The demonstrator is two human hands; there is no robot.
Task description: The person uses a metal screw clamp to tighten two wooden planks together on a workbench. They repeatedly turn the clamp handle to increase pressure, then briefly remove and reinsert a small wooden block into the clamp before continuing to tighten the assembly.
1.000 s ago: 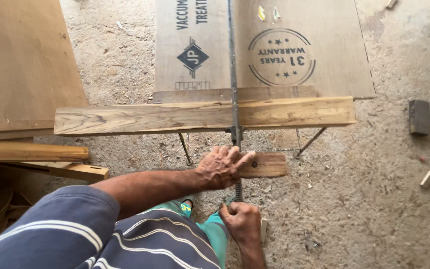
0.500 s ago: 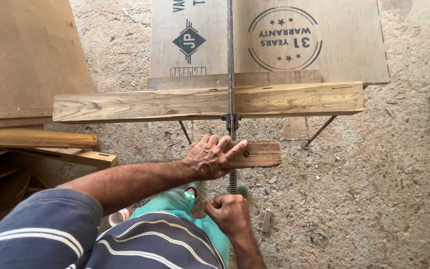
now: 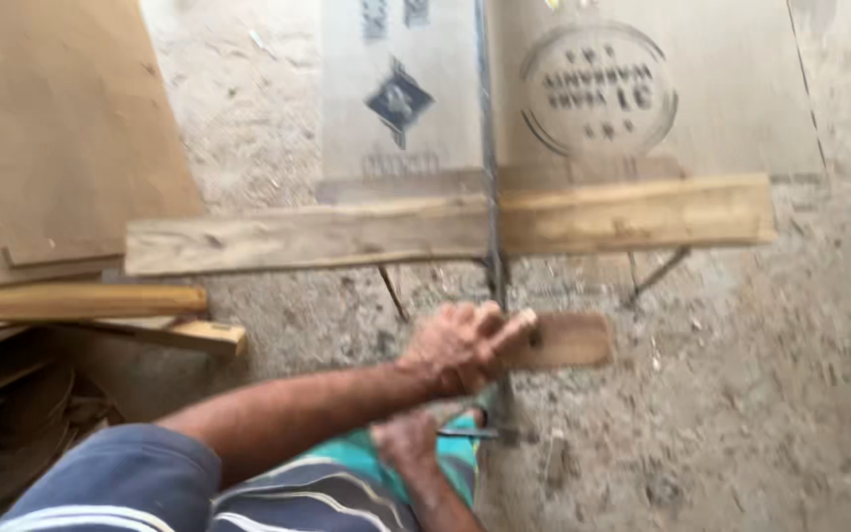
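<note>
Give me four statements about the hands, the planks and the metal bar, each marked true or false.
1. The left hand presses on the small wooden block. True.
2. The long plank lies flat on the sawdust floor. False: it sits raised on thin metal legs.
3. The metal bar crosses the long plank. True.
4. The right hand rests on the printed plywood sheet. False: it is low in the picture, near the bar's near end.

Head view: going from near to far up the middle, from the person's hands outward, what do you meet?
Right hand → left hand on the small wood block → long plank → printed plywood sheet
</note>
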